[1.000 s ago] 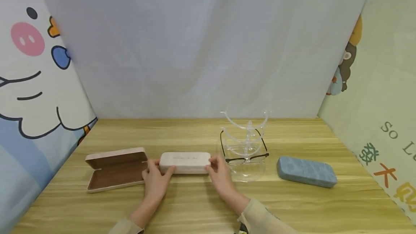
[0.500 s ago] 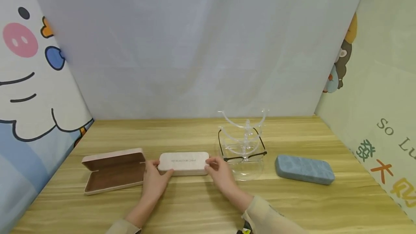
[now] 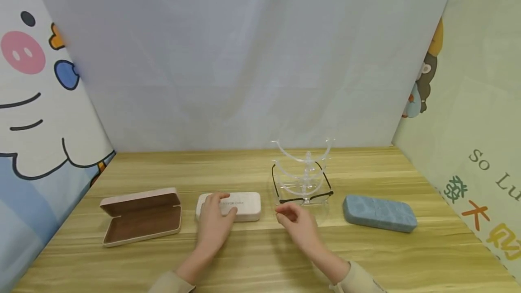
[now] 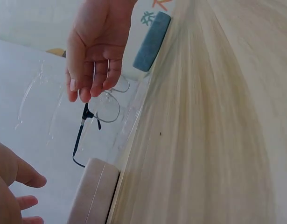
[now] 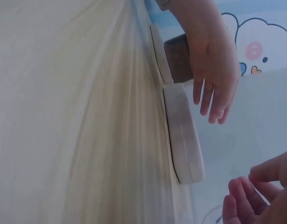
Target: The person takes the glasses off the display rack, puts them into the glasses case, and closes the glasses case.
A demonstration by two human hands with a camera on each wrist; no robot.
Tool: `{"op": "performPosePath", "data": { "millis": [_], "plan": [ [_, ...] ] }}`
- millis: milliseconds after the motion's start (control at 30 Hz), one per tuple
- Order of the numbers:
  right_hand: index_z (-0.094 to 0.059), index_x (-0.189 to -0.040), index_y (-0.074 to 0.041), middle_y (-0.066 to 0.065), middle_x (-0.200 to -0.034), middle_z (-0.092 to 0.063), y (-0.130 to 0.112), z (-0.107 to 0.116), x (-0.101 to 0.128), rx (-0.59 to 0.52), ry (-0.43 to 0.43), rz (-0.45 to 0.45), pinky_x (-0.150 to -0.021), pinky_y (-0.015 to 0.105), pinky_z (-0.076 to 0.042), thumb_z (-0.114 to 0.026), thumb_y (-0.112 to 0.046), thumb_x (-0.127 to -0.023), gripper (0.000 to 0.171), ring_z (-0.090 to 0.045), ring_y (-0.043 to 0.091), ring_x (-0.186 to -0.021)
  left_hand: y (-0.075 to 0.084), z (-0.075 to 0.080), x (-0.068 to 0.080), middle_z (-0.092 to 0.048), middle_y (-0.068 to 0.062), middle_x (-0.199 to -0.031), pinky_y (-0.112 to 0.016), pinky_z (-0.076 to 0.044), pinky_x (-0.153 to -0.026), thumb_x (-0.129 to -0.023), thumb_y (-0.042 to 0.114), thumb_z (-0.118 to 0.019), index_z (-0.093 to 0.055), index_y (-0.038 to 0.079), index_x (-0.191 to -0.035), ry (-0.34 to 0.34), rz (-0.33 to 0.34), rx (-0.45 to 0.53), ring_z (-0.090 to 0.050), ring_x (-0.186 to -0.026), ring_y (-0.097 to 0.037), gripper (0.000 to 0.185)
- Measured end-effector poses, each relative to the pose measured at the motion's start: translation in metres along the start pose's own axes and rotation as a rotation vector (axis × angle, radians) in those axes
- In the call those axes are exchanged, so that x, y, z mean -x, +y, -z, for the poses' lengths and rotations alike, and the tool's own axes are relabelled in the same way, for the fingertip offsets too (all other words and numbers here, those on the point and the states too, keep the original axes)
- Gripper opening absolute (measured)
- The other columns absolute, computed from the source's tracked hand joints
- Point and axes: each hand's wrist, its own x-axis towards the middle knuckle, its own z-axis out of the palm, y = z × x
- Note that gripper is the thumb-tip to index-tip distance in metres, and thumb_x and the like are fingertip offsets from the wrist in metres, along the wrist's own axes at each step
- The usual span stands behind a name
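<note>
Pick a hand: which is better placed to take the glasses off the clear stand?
Right, probably. The right hand hangs free just in front of the glasses on the stand; the left hand is over the closed case, farther away.

A pale wooden tabletop (image 3: pixel 260 257) with light yellow-brown grain streaks is seen. A closed rectangular hard case (image 3: pixel 238 206) is coloured cream-white, with small grey lettering on its lid. An open hinged case (image 3: pixel 140 216) is finished pale pink outside and lined in brown. A closed oblong case (image 3: pixel 379 213) is coloured dusty blue with a quilted block pattern. Thin-rimmed spectacles (image 3: pixel 303 191) are framed in black on a colourless clear plastic stand (image 3: pixel 303 162). Beige sleeves (image 3: pixel 358 281) are worn. The side panels (image 3: pixel 36 103) are printed with cartoon figures in pink, blue and orange.
</note>
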Motion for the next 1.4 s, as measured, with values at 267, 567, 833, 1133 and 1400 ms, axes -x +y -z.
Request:
{"op": "performPosePath", "data": {
  "millis": [267,567,833,1133,1400],
  "plan": [
    [-0.065,-0.093,-0.003,0.007,-0.085,-0.067,0.014,0.040,-0.003,0.111,0.156,-0.004,-0.062,0.018,-0.047,-0.063,-0.005,-0.083,0.010,-0.059,0.010,-0.071,0.020,-0.027,0.007,-0.057,-0.011,-0.113,-0.043,-0.046,-0.084,-0.081,0.008,-0.064,-0.061,0.005,-0.109,-0.090,-0.065,0.095,-0.054,-0.102,-0.029,0.028],
    [-0.065,-0.100,-0.004,0.009,-0.098,-0.060,0.032,0.084,-0.009,0.299,0.275,0.084,-0.072,0.027,-0.048,-0.061,-0.008,-0.085,0.016,-0.056,0.020,-0.086,0.041,-0.056,0.007,-0.057,-0.013,-0.110,-0.038,-0.048,-0.076,-0.082,0.007,-0.062,-0.061,0.004,-0.111,-0.171,-0.111,0.186,-0.055,-0.095,-0.028,0.029],
    [-0.054,-0.122,-0.002,0.021,-0.132,-0.042,0.043,0.099,-0.021,0.303,0.184,0.055,-0.094,0.046,-0.043,-0.062,-0.009,-0.085,0.039,-0.045,0.040,-0.115,0.044,-0.077,0.002,-0.057,-0.014,-0.113,-0.033,-0.050,-0.073,-0.082,0.006,-0.060,-0.060,0.007,-0.116,-0.190,-0.099,0.209,-0.058,-0.091,-0.024,0.033],
    [-0.036,-0.137,-0.004,0.019,-0.145,-0.026,0.052,0.097,-0.028,0.078,0.045,-0.104,-0.092,0.044,-0.045,-0.052,-0.007,-0.091,0.048,-0.042,0.039,-0.122,0.049,-0.088,0.002,-0.058,-0.013,-0.106,-0.028,-0.051,-0.071,-0.082,0.003,-0.060,-0.062,0.004,-0.109,-0.172,-0.083,0.267,-0.059,-0.087,-0.021,0.028],
    [-0.040,-0.135,-0.005,0.016,-0.143,-0.033,0.039,0.100,-0.024,0.072,0.048,-0.141,-0.092,0.046,-0.044,-0.047,-0.009,-0.093,0.042,-0.044,0.035,-0.121,0.050,-0.088,0.002,-0.058,-0.014,-0.108,-0.021,-0.050,-0.063,-0.082,0.000,-0.059,-0.063,0.003,-0.107,-0.170,-0.036,0.308,-0.059,-0.083,-0.018,0.025]
  ]
}}
